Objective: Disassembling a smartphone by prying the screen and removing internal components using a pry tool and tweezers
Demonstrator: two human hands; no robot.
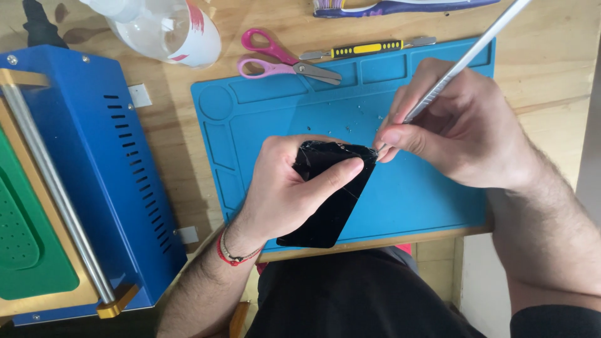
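The left hand (285, 188) gripped a glossy, cracked black phone (328, 194) above the smooth blue rubber mat (413, 194). The right hand (460, 128) pinched a slim metal tool (466, 59), its tip at the phone's corner.

Bright, even daylight falls on the worktop (551, 56); soft shadows fall left of the bottle (169, 28) and under the hands. The picture is sharp, with mild glare on the bottle.

Both hands (285, 188) (457, 128) clenched, fingers curled.
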